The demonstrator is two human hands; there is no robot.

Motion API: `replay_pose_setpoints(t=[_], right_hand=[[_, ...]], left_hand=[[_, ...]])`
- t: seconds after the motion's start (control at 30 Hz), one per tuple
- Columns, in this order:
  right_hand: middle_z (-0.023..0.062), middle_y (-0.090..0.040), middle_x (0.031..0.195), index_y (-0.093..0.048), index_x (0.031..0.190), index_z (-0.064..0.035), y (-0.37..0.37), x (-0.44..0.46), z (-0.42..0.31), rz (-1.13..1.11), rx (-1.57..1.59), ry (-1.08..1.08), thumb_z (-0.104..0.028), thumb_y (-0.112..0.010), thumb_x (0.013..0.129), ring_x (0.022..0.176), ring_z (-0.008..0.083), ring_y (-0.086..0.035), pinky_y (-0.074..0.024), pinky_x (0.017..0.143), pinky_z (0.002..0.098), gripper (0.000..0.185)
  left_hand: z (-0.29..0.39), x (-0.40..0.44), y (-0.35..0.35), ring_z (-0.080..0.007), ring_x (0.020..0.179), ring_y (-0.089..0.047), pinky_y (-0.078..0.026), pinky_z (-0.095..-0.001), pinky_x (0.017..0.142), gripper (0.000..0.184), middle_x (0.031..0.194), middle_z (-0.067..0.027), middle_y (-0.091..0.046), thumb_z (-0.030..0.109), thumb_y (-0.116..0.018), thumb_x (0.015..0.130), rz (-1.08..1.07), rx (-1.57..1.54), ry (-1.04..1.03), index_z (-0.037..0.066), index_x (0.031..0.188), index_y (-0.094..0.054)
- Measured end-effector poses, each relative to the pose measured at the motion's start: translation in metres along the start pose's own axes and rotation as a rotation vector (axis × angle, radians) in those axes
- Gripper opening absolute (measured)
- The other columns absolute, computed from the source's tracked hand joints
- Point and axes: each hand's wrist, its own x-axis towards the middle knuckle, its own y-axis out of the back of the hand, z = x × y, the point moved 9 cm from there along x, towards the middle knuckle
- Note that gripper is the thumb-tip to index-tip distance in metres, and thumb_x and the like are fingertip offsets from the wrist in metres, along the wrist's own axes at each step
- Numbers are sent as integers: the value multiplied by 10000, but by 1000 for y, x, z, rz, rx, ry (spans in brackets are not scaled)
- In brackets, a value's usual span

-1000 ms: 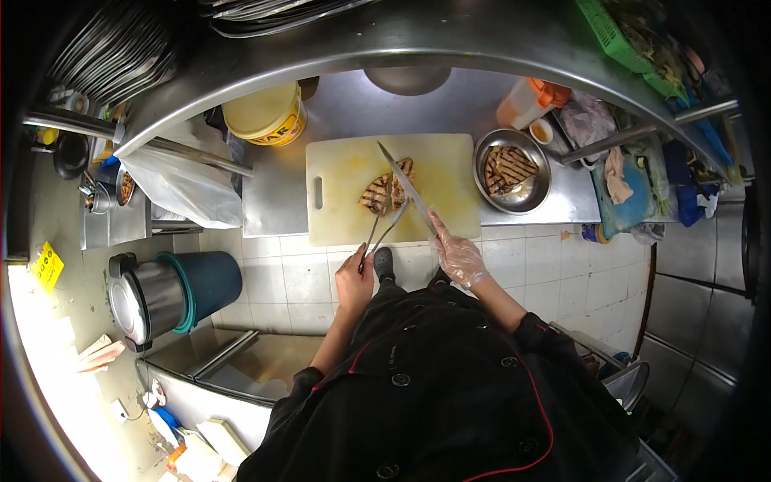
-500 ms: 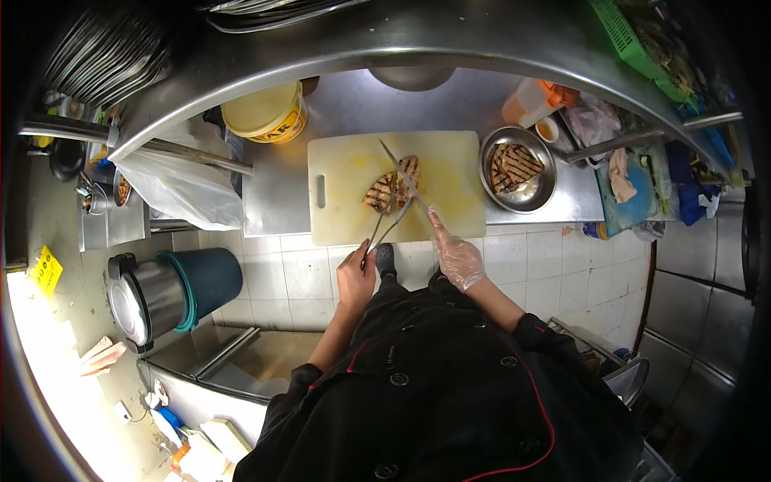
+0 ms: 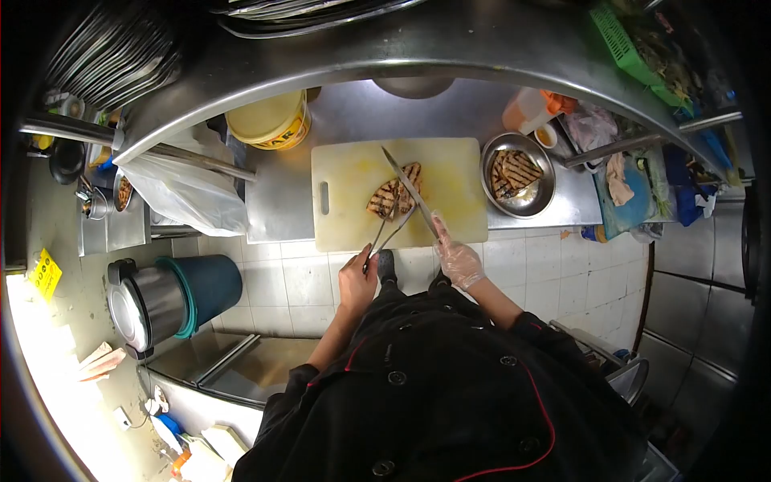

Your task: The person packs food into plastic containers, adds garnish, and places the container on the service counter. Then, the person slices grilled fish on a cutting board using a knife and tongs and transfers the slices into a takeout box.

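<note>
The steel counter runs across in front of me under a curved steel shelf, with white tiles below its near edge. My pale cutting board sits at the middle of that near edge and juts a little past it. A yellow bucket stands toward the counter's far left corner, and white plastic sheeting hangs at the left edge. Toward the far right corner I have a pitcher with an orange lid and, just beside it, a small cup of sauce. A steel bowl, right beside the board's right edge, holds more grilled meat with dark stripes. To my left, a teal bin stands next to a steel pot.

The grilled meat I work on lies around the middle of the board, with the knife slanting across it, tip toward the board's far edge. My bare left hand is closed round the tongs; their arms spread toward the meat, though I can't tell how firmly the tips grip. My right hand, in a clear glove, is wrapped on the knife's handle, index finger stretched forward. My two hands are apart, both just off the counter's near edge.
</note>
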Motion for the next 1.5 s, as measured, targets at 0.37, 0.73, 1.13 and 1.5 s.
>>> replay_pose_setpoints(t=[0.37, 0.73, 1.13, 1.5], right_hand=[[202, -559, 1145, -167, 1435, -195, 45, -12, -22, 172, 144, 135, -263, -410, 933, 777, 396, -605, -473, 760, 470, 562], [188, -627, 809, -112, 1438, -293, 26, 30, -20, 106, 51, 36, -284, -397, 942, 647, 364, -594, -475, 661, 460, 571], [131, -514, 1229, -41, 1450, -254, -3, 52, -22, 12, -150, -46, -226, -426, 933, 716, 301, -619, -495, 698, 402, 646], [70, -276, 1454, -18, 1452, -205, 6, 40, -35, 195, -215, 120, -222, -392, 939, 1093, 294, -527, -443, 888, 371, 635]], left_hand=[[-2, -7, 3, -267, 585, -598, -476, -328, 556, 271, 719, -193, -618, 150, -600, 859, 13, -28, 19, -42, 1049, -613], [-4, -9, 3, -261, 572, -590, -474, -330, 554, 269, 725, -190, -618, 145, -604, 855, 12, -34, 6, -35, 1053, -616], [-5, -5, 4, -274, 550, -574, -458, -341, 533, 265, 709, -192, -609, 132, -606, 849, 12, -48, -10, -39, 1051, -615], [-9, -5, 3, -291, 551, -570, -451, -357, 527, 265, 689, -191, -599, 131, -582, 857, 25, -6, -51, -41, 1057, -610]])
